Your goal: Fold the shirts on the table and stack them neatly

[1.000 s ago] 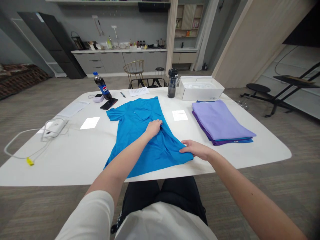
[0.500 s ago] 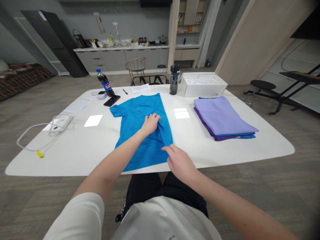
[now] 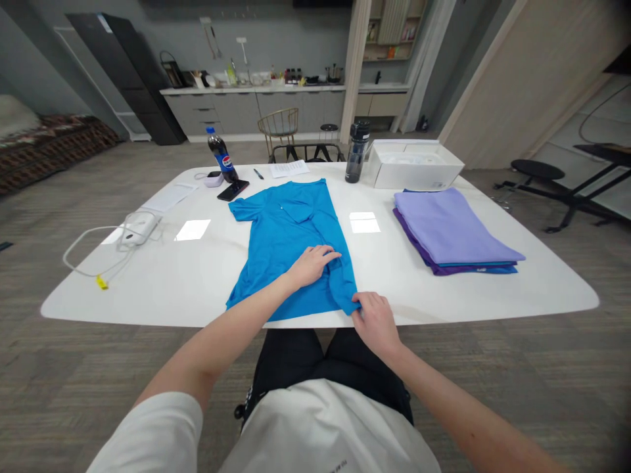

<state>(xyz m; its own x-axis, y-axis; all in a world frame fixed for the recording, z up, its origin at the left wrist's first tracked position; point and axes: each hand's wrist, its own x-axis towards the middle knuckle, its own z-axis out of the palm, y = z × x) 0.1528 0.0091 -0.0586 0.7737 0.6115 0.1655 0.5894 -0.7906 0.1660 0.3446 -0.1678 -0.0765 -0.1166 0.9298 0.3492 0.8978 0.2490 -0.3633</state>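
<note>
A blue T-shirt point(image 3: 280, 236) lies spread on the white table, its left sleeve stretched out and its right side turned inward over the body. Over the lower right of the shirt, my left hand point(image 3: 313, 264) bends its fingers around a crease of the cloth; its fingertips are partly hidden. Lower down, near the table's front edge, my right hand point(image 3: 375, 320) pinches the bottom right corner of the turned-in cloth between thumb and fingers.
Folded purple and blue clothes point(image 3: 453, 226) are stacked on the right. Behind stand a white box point(image 3: 414, 172) and a dark water bottle point(image 3: 357, 154). To the left are a cola bottle point(image 3: 221, 156), a phone point(image 3: 233, 190), papers point(image 3: 170, 197) and a white device with cables point(image 3: 140, 228).
My left hand has slid down the shirt toward me. My right hand has moved right and taken the cloth's corner, and the turned-in strip now reaches further down. The view has shifted slightly.
</note>
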